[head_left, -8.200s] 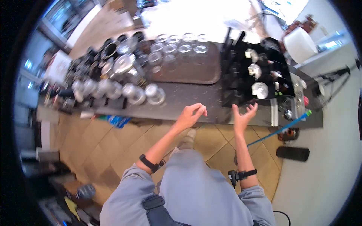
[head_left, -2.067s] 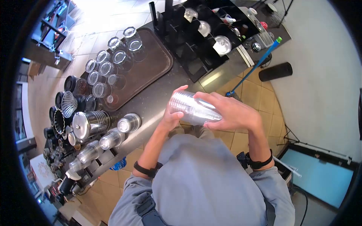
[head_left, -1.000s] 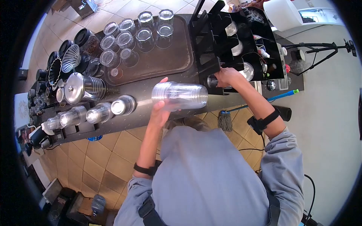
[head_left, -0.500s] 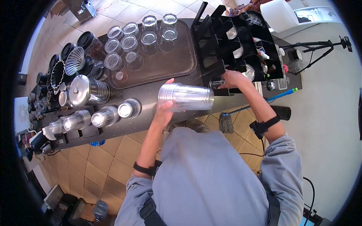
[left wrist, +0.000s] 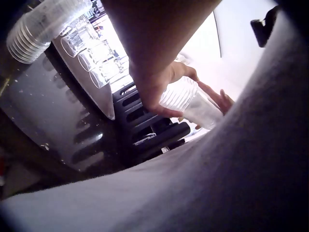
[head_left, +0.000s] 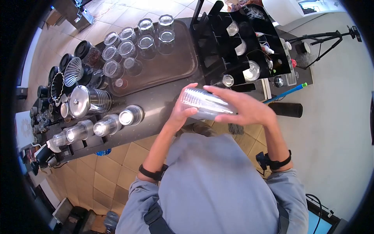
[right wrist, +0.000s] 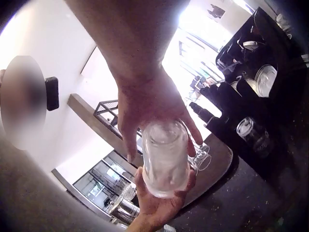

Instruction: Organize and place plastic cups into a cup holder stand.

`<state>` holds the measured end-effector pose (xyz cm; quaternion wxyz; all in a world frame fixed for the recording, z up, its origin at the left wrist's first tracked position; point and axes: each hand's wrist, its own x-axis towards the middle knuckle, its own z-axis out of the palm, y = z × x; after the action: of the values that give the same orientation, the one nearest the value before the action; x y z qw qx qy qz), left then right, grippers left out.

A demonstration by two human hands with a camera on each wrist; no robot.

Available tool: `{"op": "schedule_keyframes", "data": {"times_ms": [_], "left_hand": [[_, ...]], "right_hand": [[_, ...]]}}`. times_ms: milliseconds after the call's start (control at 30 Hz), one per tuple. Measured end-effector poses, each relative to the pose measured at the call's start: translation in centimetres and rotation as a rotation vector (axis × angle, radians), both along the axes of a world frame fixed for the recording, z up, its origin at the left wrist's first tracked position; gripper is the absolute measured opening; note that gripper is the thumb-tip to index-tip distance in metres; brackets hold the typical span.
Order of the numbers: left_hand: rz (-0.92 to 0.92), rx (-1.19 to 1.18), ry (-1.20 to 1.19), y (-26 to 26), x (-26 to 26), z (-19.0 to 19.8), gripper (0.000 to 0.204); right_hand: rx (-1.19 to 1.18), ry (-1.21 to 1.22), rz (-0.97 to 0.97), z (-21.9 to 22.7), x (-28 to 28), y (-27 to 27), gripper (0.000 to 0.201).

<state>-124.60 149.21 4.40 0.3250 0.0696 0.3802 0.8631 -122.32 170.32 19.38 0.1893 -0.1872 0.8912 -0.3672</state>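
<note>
A nested stack of clear plastic cups (head_left: 208,104) lies tilted between my two hands over the counter's front edge. My left hand (head_left: 179,111) grips it at the ribbed, rim end, thumb in front. Around the base end is my right hand (head_left: 255,108), fingers along the top and thumb underneath. The right wrist view shows the base of the stack (right wrist: 166,157) between the right hand's spread fingers. Close beyond the hands, a clear cup (head_left: 228,80) sits base-out in a slot of the black rack (head_left: 212,58).
More cup stacks (head_left: 130,116) lie along the counter's front left, beside a lidded steel canister (head_left: 87,101). Several upturned glasses stand on a brown tray (head_left: 167,72) behind. Jars and drippers crowd the far left. At right are a blue mop handle (head_left: 288,93) and a black tripod arm (head_left: 323,37).
My right hand has let go of a clear cup in the black rack and come back to the stack's base end. The left hand has kept its grip, with the stack now tilted.
</note>
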Motion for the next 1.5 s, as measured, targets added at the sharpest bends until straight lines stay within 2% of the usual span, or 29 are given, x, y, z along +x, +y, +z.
{"op": "schedule_keyframes", "data": {"times_ms": [33,133,433,533,600,667,700,767,800,867,900,967,1067,1133,1200,1333,1400,1433,1467,1500], "left_hand": [[-0.024,0.003,0.015,0.3,0.1,0.3,0.098],[-0.078,-0.026,0.039,0.4,0.3,-0.1,0.098],[-0.114,-0.05,0.044,0.3,0.7,0.1,0.096],[-0.026,-0.048,0.084,-0.2,0.0,-0.8,0.096],[-0.002,-0.045,0.033,-1.4,-0.6,-0.3,0.097],[0.02,-0.049,-0.019,-2.8,-0.9,-0.6,0.097],[0.05,-0.065,-0.019,-3.4,-1.1,-1.1,0.097],[0.09,-0.095,-0.026,-4.3,-1.3,-1.4,0.096],[0.088,-0.098,-0.021,-4.6,-1.3,-1.4,0.096],[0.119,-0.108,-0.036,-5.0,-1.4,-1.6,0.095],[0.126,-0.114,-0.033,-5.1,-1.2,-1.4,0.095],[0.129,-0.111,-0.065,-5.2,-0.9,-1.1,0.093],[0.119,-0.092,-0.081,-5.0,-0.4,-1.2,0.092],[0.108,-0.086,-0.08,-4.9,-0.1,-1.2,0.093],[0.096,-0.078,-0.08,-4.7,0.2,-1.1,0.093],[0.064,-0.104,-0.058,-4.5,0.5,-1.1,0.097],[0.058,-0.102,-0.053,-4.4,0.6,-1.1,0.098],[0.049,-0.107,-0.05,-4.3,0.6,-1.0,0.098],[0.04,-0.111,-0.049,-4.1,0.6,-0.9,0.099],[0.039,-0.11,-0.051,-3.8,0.6,-0.8,0.099]], "right_hand": [[0.164,-0.199,-0.008,0.5,0.0,-0.4,0.083],[0.217,-0.189,-0.027,-0.2,0.7,-0.6,0.085],[0.142,-0.208,-0.044,-0.8,1.2,0.5,0.079],[0.086,-0.219,-0.012,2.0,0.7,2.5,0.077],[0.005,-0.259,-0.145,5.3,0.7,4.7,0.078],[0.101,-0.193,-0.318,7.8,0.4,6.9,0.078],[0.098,-0.192,-0.317,7.7,-0.2,7.3,0.078],[0.358,-0.079,-0.305,7.5,-2.0,8.1,0.076],[0.353,-0.075,-0.307,6.9,-2.8,7.9,0.076],[0.695,-0.104,-0.218,4.4,-4.6,6.5,0.074],[0.689,-0.1,-0.213,3.5,-5.4,6.0,0.074],[0.865,-0.201,-0.128,1.6,-6.9,5.2,0.076],[0.904,-0.281,-0.014,-1.8,-8.6,4.9,0.073],[0.934,-0.262,-0.017,-4.2,-9.4,4.7,0.072],[1.076,-0.364,-0.006,-5.6,-10.3,4.5,0.075],[1.003,-0.31,-0.081,-5.7,-9.4,5.1,0.067],[0.856,-0.107,-0.208,-4.7,-7.8,5.6,0.053],[0.807,0.069,-0.256,-2.9,-6.2,4.9,0.042],[0.808,0.069,-0.256,-1.0,-5.2,4.2,0.042],[0.675,0.083,-0.346,0.8,-4.5,3.2,0.042]]}}
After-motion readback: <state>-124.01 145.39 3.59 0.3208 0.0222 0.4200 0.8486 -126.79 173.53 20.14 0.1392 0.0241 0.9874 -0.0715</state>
